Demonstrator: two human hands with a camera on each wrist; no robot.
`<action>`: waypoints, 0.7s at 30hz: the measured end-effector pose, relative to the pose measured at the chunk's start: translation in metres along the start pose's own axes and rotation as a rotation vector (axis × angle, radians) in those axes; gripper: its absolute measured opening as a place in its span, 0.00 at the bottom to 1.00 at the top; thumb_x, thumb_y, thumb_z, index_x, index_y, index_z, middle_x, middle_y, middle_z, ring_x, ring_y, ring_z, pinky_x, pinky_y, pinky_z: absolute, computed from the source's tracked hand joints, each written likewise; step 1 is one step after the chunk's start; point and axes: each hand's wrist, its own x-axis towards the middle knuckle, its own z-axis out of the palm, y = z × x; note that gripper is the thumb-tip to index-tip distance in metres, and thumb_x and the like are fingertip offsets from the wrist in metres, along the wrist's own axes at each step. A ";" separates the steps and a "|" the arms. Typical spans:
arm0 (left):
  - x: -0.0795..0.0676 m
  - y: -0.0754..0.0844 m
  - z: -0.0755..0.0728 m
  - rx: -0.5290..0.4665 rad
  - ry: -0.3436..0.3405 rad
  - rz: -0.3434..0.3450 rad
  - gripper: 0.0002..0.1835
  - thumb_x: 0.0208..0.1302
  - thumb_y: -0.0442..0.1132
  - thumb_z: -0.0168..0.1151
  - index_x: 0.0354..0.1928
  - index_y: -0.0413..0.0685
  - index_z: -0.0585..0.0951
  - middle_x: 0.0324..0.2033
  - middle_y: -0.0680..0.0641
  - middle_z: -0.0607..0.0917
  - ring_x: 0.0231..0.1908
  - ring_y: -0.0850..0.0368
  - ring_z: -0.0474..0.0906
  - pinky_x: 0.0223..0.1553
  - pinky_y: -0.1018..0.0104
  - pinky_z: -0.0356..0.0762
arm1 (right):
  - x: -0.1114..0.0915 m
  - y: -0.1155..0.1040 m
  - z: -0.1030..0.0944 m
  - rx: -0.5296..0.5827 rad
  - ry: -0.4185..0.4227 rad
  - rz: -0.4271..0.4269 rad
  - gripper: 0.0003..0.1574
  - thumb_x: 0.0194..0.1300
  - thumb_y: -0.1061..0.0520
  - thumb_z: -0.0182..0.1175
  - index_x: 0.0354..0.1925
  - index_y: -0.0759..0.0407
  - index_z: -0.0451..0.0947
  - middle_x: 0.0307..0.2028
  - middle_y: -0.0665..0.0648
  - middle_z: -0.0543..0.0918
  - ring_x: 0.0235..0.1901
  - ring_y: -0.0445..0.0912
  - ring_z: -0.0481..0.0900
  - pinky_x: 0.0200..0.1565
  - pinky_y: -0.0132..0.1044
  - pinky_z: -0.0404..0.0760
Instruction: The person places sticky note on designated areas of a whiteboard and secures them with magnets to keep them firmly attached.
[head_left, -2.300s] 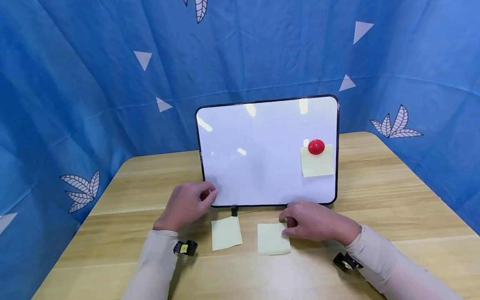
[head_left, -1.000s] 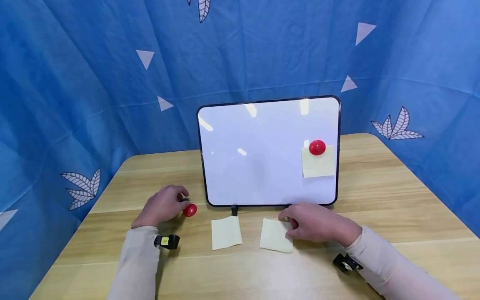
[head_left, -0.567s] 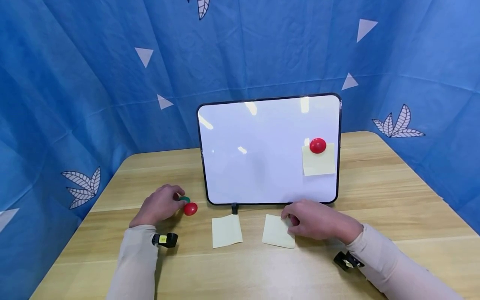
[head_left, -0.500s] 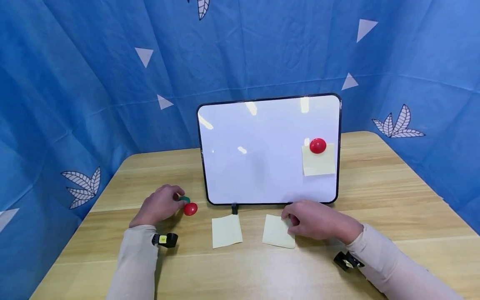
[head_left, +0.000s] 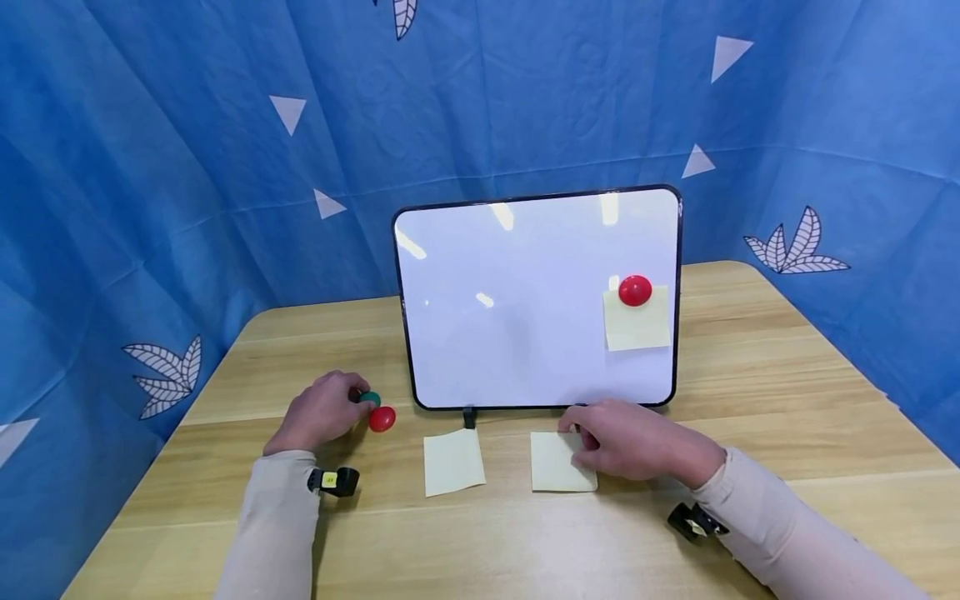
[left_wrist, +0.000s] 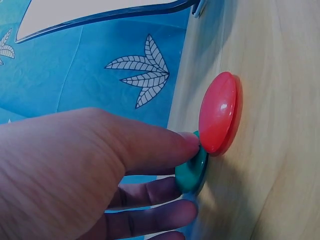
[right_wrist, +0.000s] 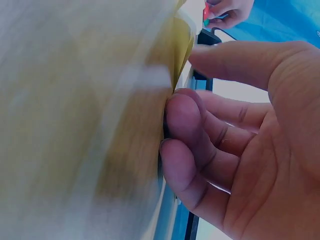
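Observation:
A green round magnet (left_wrist: pixel 191 172) is pinched by my left hand (head_left: pixel 318 410), thumb on one side and a finger on the other in the left wrist view. Touching or nearly touching it, a red round magnet (head_left: pixel 382 419) lies on the table. My right hand (head_left: pixel 630 439), fingers curled, holds a pale yellow sticky note (head_left: pixel 555 467) at its right side; the hand hides that edge. Another sticky note (head_left: pixel 453 463) lies to its left, one edge slightly raised. On the whiteboard (head_left: pixel 517 308), a second red magnet (head_left: pixel 635 291) sits over a third note (head_left: pixel 633 329).
The whiteboard stands upright behind the hands, with a dark foot (head_left: pixel 469 417) below its frame. Bare wooden table (head_left: pixel 480 550) extends in front and to both sides. A blue curtain (head_left: pixel 480 100) hangs around the back and sides.
My left hand has moved left from the board's corner to the magnets, and the green one has come into sight. Under my right hand, the note has turned and shifted slightly right.

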 end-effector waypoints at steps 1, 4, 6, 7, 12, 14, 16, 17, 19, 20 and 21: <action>0.000 0.000 0.000 -0.002 -0.001 -0.001 0.18 0.62 0.41 0.71 0.52 0.39 0.83 0.46 0.39 0.82 0.41 0.45 0.75 0.44 0.47 0.78 | 0.000 -0.001 0.000 -0.001 -0.003 0.011 0.19 0.63 0.54 0.69 0.52 0.55 0.81 0.22 0.41 0.73 0.25 0.37 0.70 0.32 0.35 0.72; 0.001 -0.001 0.001 -0.017 -0.006 -0.005 0.18 0.62 0.42 0.71 0.52 0.40 0.83 0.45 0.40 0.82 0.41 0.45 0.75 0.43 0.48 0.78 | 0.000 -0.002 0.001 0.005 -0.010 0.026 0.21 0.61 0.51 0.71 0.51 0.55 0.82 0.20 0.41 0.73 0.23 0.37 0.70 0.30 0.35 0.72; 0.000 -0.002 0.001 -0.025 -0.009 -0.010 0.18 0.62 0.42 0.71 0.52 0.40 0.83 0.44 0.41 0.83 0.41 0.45 0.75 0.43 0.49 0.77 | 0.000 -0.002 0.001 0.004 -0.010 0.032 0.19 0.59 0.51 0.71 0.49 0.54 0.82 0.20 0.42 0.73 0.23 0.37 0.70 0.30 0.35 0.72; 0.000 -0.002 0.001 -0.029 -0.011 -0.012 0.18 0.63 0.42 0.71 0.52 0.40 0.83 0.44 0.41 0.83 0.40 0.45 0.75 0.43 0.49 0.77 | 0.000 -0.003 0.001 0.005 -0.007 0.031 0.18 0.59 0.52 0.72 0.47 0.54 0.82 0.19 0.42 0.73 0.23 0.37 0.70 0.30 0.35 0.71; 0.001 -0.002 -0.001 -0.032 -0.016 -0.012 0.18 0.63 0.42 0.70 0.51 0.40 0.83 0.43 0.42 0.82 0.40 0.46 0.75 0.43 0.50 0.77 | -0.001 -0.003 0.001 0.005 0.010 0.022 0.14 0.58 0.54 0.72 0.42 0.52 0.81 0.20 0.42 0.72 0.24 0.37 0.69 0.33 0.35 0.72; 0.001 -0.001 -0.001 -0.035 -0.017 -0.012 0.18 0.63 0.41 0.70 0.51 0.41 0.83 0.43 0.42 0.82 0.40 0.46 0.75 0.43 0.50 0.78 | -0.002 -0.003 0.001 0.012 0.012 0.015 0.14 0.58 0.55 0.72 0.41 0.53 0.81 0.21 0.41 0.72 0.25 0.36 0.69 0.35 0.35 0.73; 0.001 -0.001 -0.001 -0.037 -0.017 -0.014 0.17 0.63 0.41 0.71 0.51 0.41 0.82 0.42 0.42 0.82 0.40 0.46 0.75 0.43 0.50 0.78 | -0.002 -0.003 0.001 0.019 0.014 0.002 0.13 0.58 0.56 0.72 0.41 0.53 0.81 0.21 0.41 0.72 0.26 0.36 0.70 0.37 0.36 0.73; 0.001 -0.001 -0.001 -0.039 -0.017 -0.016 0.17 0.63 0.41 0.71 0.50 0.41 0.82 0.42 0.43 0.82 0.40 0.46 0.75 0.43 0.50 0.78 | -0.002 -0.003 0.001 0.021 0.015 -0.005 0.12 0.58 0.56 0.72 0.40 0.52 0.81 0.21 0.41 0.72 0.26 0.36 0.70 0.37 0.36 0.73; 0.001 -0.002 0.000 -0.042 -0.017 -0.019 0.17 0.62 0.41 0.71 0.50 0.41 0.82 0.41 0.43 0.82 0.39 0.47 0.75 0.42 0.51 0.78 | -0.002 -0.003 0.002 0.024 0.019 -0.023 0.11 0.58 0.58 0.71 0.39 0.52 0.81 0.22 0.41 0.72 0.27 0.36 0.70 0.37 0.35 0.73; 0.001 -0.002 0.000 -0.044 -0.019 -0.021 0.17 0.62 0.41 0.71 0.50 0.41 0.82 0.41 0.43 0.82 0.39 0.47 0.75 0.42 0.51 0.78 | -0.002 -0.003 0.002 0.021 0.023 -0.032 0.10 0.58 0.58 0.71 0.38 0.51 0.81 0.23 0.41 0.72 0.28 0.36 0.70 0.36 0.35 0.73; 0.000 -0.002 0.000 -0.046 -0.020 -0.023 0.16 0.62 0.41 0.71 0.49 0.41 0.82 0.40 0.44 0.82 0.39 0.47 0.75 0.41 0.51 0.78 | -0.002 -0.003 0.002 0.016 0.028 -0.041 0.09 0.58 0.59 0.71 0.37 0.50 0.81 0.24 0.41 0.72 0.28 0.37 0.70 0.36 0.35 0.73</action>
